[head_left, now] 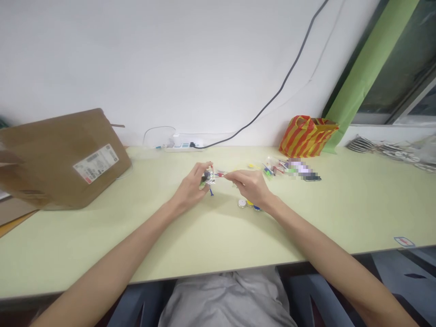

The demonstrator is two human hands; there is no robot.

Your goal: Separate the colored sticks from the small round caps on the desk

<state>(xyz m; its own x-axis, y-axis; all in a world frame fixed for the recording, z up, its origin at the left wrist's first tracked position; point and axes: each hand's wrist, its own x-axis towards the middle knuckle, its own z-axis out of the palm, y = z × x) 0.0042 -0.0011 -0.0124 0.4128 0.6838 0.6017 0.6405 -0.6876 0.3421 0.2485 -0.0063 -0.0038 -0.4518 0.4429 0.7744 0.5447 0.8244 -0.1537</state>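
My left hand (192, 187) is closed around a small shiny, see-through item (209, 176) with dark and green parts, too small to make out its kind. A short blue peg-like piece (211, 192) points down below it. From the right, my right hand (251, 184) pinches a thin red piece (220, 175) whose far end meets the shiny item. On the table under my right hand lie a white round disc (241, 203), a yellow one (250, 203) and a blue one (257, 208), partly covered by the hand.
Loose coloured plastic pieces (272, 169) and a phone (311, 177) lie right of my hands. A cardboard box (64, 159) stands left. A power strip (180, 146) and a striped bag (306, 138) are along the wall. Flat coils (391, 152) lie far right.
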